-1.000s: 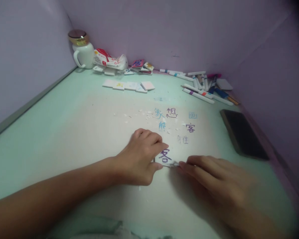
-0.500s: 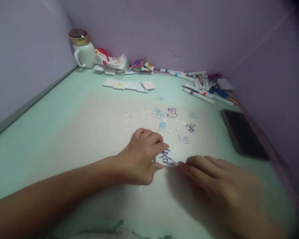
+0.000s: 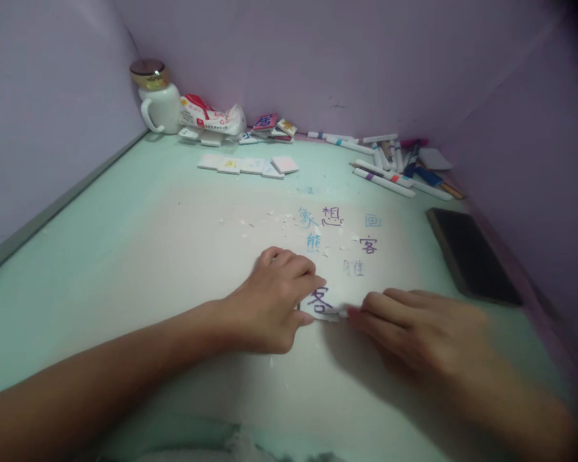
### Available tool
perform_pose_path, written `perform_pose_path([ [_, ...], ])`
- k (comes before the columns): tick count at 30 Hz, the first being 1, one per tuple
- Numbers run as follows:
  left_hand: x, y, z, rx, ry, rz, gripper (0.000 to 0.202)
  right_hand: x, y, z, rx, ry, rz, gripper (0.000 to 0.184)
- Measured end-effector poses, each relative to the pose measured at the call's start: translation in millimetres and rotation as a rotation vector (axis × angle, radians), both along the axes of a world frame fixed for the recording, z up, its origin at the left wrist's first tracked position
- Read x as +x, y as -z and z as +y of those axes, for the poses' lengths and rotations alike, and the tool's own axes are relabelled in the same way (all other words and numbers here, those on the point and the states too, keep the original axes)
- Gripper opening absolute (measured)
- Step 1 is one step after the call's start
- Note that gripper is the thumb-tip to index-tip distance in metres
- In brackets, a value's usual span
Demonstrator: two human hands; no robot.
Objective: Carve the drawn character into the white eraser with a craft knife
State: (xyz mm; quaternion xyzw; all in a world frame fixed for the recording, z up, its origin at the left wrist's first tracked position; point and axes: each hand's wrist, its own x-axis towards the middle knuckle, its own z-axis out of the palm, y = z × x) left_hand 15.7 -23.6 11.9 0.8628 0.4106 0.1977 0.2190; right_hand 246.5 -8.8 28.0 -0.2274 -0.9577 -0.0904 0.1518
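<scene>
A small white tile (image 3: 320,300) with a purple character on it lies flat on the table. My left hand (image 3: 284,298) is closed at its left side, thumb at the near edge and fingers at the far edge. From the right, my right hand (image 3: 414,327) pinches a slim, pale, knife-like tool (image 3: 338,313), whose tip meets the tile's near right edge. Most of this tool is hidden by the fingers, and its exact kind is unclear. Purple and blue characters (image 3: 332,217) are written on the pale surface just beyond, with white shavings (image 3: 289,223) scattered around them.
A dark phone-like slab (image 3: 472,256) lies at the right. White markers (image 3: 384,183) are heaped at the back right. A row of white tiles (image 3: 250,165), a red-and-white packet (image 3: 212,119) and a white mug (image 3: 161,109) with a gold-rimmed lid stand along the back.
My right hand has shifted slightly to the right and up, with the tool tip still at the tile's near edge. My left hand and the tile stay almost in place.
</scene>
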Motion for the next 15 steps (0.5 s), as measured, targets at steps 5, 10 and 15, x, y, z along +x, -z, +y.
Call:
perform_pose_path([
  [5, 0.3, 0.2, 0.3, 0.005, 0.001, -0.008, 0.038, 8.4, -1.3, 3.9, -0.038, 0.008, 0.018, 0.028],
  [10, 1.0, 3.5, -2.4, 0.103, -0.103, -0.009, 0.037, 21.7, -8.9, 0.1, -0.33, 0.196, 0.205, 0.017],
  [15, 1.5, 7.8, -3.7, 0.232, -0.318, 0.102, 0.054, 7.9, -2.5, -8.1, -0.572, 0.456, 0.513, 0.018],
])
